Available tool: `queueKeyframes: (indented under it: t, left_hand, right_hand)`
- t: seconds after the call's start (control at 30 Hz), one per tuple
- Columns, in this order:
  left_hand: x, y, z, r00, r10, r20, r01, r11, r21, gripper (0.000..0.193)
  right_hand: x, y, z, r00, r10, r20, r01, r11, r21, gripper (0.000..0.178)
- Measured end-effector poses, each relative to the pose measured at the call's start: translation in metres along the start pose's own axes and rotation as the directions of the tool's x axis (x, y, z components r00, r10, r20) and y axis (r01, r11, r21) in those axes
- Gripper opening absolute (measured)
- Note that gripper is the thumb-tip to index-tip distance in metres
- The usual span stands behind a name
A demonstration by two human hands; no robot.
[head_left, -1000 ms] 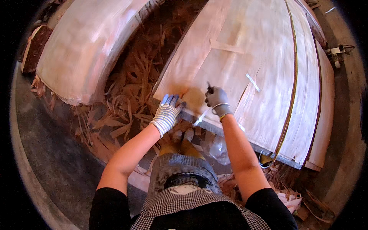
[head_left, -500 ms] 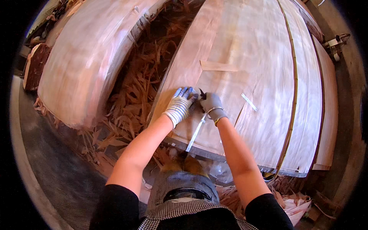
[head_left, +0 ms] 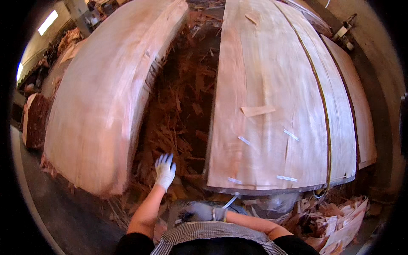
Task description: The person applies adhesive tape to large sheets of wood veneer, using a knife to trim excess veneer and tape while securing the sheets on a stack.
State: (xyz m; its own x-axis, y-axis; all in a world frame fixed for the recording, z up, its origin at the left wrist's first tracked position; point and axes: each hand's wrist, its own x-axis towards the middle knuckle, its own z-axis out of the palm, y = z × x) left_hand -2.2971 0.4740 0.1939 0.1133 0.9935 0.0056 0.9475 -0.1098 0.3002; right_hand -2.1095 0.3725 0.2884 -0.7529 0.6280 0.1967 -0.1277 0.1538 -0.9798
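My left hand [head_left: 165, 173], in a pale knit glove, hovers over the gap between two stacks of wood veneer, fingers spread and holding nothing. At my waist is my right hand [head_left: 199, 211], in a grey glove and smeared by motion, so its fingers and anything in them do not show clearly. A white tape strip [head_left: 230, 201] slants up beside its wrist toward the sheet edge. The right-hand veneer sheet [head_left: 263, 85] carries short white tape pieces [head_left: 243, 140], several in all, near its front part. A loose veneer offcut [head_left: 257, 111] rests farther up on it.
The left-hand veneer stack [head_left: 93, 102] curves along the other side of the gap. Torn veneer scraps [head_left: 176, 110] fill the gap, and another scrap heap [head_left: 340, 225] lies at lower right. A dark cord [head_left: 321, 93] runs lengthwise over the right stack.
Both hands have left the veneer sheet. My left hand swung out over the gap; my right drew back to my waist. The long tape strip under them no longer lies there, and the view shifted.
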Motion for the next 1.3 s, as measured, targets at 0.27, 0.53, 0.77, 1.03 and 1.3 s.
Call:
queueKeyframes:
  t: [0.27,0.53,0.77,1.03,1.3]
  left_hand:
    - [-0.046,-0.218,-0.043,0.943,-0.169,0.287,0.224,0.959,-0.171,0.044]
    - [0.126,-0.175,-0.057,0.915,0.262,0.306,-0.175,0.943,-0.284,0.032]
    - [0.324,-0.052,-0.062,0.688,0.659,0.306,-0.586,0.752,-0.301,0.036]
    - [0.475,0.087,-0.033,0.214,0.908,0.361,-0.851,0.355,-0.387,0.034]
    - [0.511,0.241,0.026,-0.168,0.976,0.138,-0.956,-0.127,-0.264,0.046]
  right_hand:
    - [0.194,0.001,-0.003,0.968,0.248,-0.049,-0.233,0.949,0.212,0.019]
    - [0.251,0.012,-0.110,0.787,0.481,-0.385,-0.347,0.862,0.369,0.023]
    - [0.202,0.094,-0.261,-0.034,0.586,-0.810,-0.282,0.772,0.570,0.019]
    - [0.151,0.125,-0.385,-0.703,0.338,-0.626,0.024,0.891,0.453,0.017]
    - [0.156,0.136,-0.406,-0.846,0.358,-0.395,0.203,0.902,0.382,0.013]
